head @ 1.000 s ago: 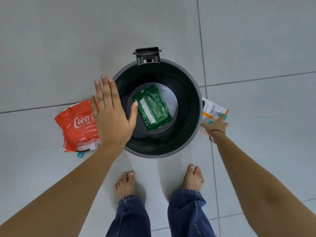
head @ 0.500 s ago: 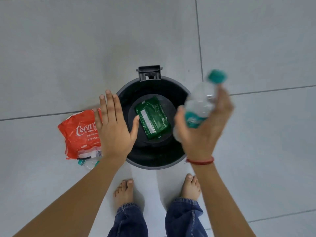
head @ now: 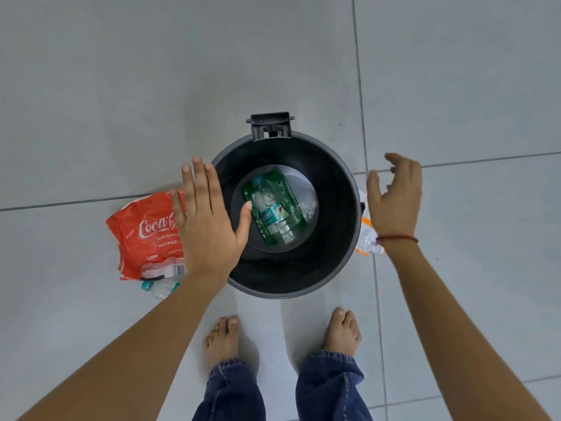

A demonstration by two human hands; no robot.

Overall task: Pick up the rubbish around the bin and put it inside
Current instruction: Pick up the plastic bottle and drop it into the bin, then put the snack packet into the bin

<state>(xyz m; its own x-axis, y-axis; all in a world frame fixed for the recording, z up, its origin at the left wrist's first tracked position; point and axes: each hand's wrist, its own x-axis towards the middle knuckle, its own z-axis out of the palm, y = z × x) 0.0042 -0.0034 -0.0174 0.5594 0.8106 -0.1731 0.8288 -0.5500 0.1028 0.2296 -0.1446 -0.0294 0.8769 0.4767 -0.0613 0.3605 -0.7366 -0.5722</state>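
A round black bin [head: 337, 238] stands open on the tiled floor. A clear plastic bottle [head: 274, 215] lies at its bottom on top of a green packet [head: 288, 192]. My left hand [head: 209, 223] hovers flat and open over the bin's left rim. My right hand [head: 394, 202] is open and empty above the floor just right of the bin. A red Coca-Cola wrapper [head: 145, 235] lies left of the bin, with a second small bottle [head: 159, 287] below it. A white and orange wrapper [head: 365, 238] lies against the bin's right side, partly hidden by my wrist.
The bin's hinge bracket [head: 271, 125] sticks out at its far edge. My bare feet [head: 223, 338] [head: 343, 332] stand close in front of the bin. Grey floor tiles [head: 121, 86] stretch all around.
My right hand let go of the clear bottle, which now lies in the bin on the green packet. That hand has moved right and opened. My left hand has stayed in place.
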